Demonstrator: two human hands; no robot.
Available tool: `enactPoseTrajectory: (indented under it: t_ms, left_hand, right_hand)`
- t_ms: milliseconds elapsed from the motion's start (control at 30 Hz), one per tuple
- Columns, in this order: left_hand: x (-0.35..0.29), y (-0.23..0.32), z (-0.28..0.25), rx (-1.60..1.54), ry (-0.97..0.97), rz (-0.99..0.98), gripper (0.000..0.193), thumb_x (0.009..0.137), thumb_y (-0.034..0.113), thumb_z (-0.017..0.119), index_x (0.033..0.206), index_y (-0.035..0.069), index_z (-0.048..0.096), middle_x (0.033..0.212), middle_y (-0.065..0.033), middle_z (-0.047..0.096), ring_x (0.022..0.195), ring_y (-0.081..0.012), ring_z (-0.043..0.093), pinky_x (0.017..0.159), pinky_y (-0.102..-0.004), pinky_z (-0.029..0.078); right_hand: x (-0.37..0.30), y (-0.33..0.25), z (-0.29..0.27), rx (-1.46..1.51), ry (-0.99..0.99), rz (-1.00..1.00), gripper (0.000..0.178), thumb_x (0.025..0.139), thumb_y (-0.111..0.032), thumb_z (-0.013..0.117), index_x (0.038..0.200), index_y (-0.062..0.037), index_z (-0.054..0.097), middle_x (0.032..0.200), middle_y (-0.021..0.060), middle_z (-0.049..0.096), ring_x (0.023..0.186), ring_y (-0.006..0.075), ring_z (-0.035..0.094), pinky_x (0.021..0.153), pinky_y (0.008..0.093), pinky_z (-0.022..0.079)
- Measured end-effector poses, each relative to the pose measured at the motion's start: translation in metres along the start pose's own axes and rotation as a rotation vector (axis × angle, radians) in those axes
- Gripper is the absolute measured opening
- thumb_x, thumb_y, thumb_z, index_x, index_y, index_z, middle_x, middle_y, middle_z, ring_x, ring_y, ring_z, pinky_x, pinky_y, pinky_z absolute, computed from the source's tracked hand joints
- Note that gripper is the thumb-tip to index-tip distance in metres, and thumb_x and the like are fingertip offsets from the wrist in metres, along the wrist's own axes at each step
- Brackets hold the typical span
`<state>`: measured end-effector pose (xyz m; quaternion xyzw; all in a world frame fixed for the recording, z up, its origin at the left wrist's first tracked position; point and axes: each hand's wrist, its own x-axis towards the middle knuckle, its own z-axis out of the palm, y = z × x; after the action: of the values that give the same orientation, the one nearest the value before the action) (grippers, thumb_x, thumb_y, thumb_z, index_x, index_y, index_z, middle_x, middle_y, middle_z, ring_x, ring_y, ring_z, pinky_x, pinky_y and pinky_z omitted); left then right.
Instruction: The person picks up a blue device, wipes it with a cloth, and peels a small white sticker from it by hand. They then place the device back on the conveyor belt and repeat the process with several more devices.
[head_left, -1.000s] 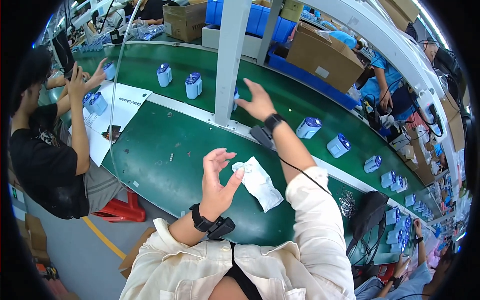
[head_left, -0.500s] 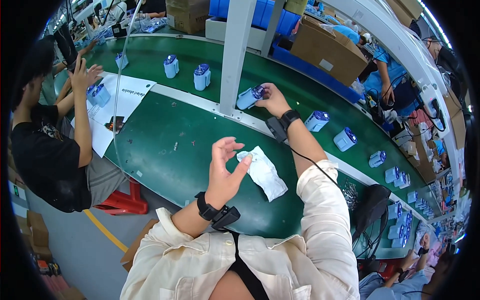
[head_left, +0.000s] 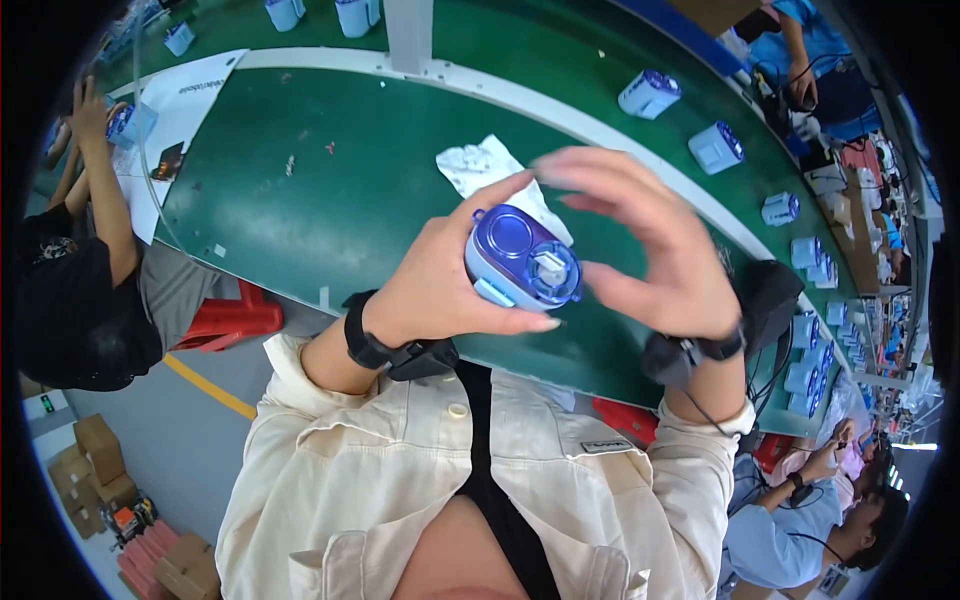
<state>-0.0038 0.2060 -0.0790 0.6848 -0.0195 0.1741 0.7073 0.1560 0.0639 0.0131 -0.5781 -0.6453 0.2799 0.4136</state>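
In my left hand (head_left: 425, 275) is a light-blue oval container (head_left: 492, 290) with a glossy dark-blue top, gripped around its side over the near edge of the bench. Its top faces up and shows a round disc and a second round recess with a pale piece in it. My right hand (head_left: 665, 245) hovers just right of the container, fingers apart and curved, slightly blurred, holding nothing. Behind the container a crumpled white cloth (head_left: 480, 165) lies on the green bench (head_left: 330, 190), partly covered by my hands.
Beyond a white rail (head_left: 500, 95), similar blue containers (head_left: 650, 95) stand on a green belt. More containers (head_left: 805, 375) are grouped at the right, near a black object (head_left: 772, 295) with cables. At left, a seated person (head_left: 75, 290) works beside a white sheet (head_left: 190, 105).
The container was lifted from the far belt by my right hand and now sits in my left hand near me. My right hand has let go. The view has tilted downward.
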Motion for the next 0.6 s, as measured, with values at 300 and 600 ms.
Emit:
enactPoseTrajectory:
  t_ms: [300,600]
  left_hand:
    - [-0.007,0.016,0.039,0.444,0.183,0.054,0.078,0.055,0.03,0.093,0.116,0.005,0.051,0.096,-0.0115,0.068,0.086,-0.0254,0.068,0.076,-0.033,0.053]
    - [-0.014,0.014,0.052,0.669,0.291,0.223,0.075,0.06,0.023,0.089,0.119,0.001,0.048,0.105,-0.014,0.06,0.09,-0.0298,0.06,0.078,-0.0374,0.049]
  right_hand:
    - [-0.049,-0.031,0.03,-0.252,0.411,0.097,0.023,0.077,0.003,0.069,0.099,0.0039,0.062,0.092,0.009,0.06,0.081,0.0147,0.055,0.072,0.0253,0.043]
    - [-0.05,-0.016,0.048,-0.032,0.685,0.272,0.007,0.083,-0.001,0.071,0.083,0.0019,0.064,0.072,0.0046,0.06,0.064,0.0093,0.052,0.057,0.021,0.04]
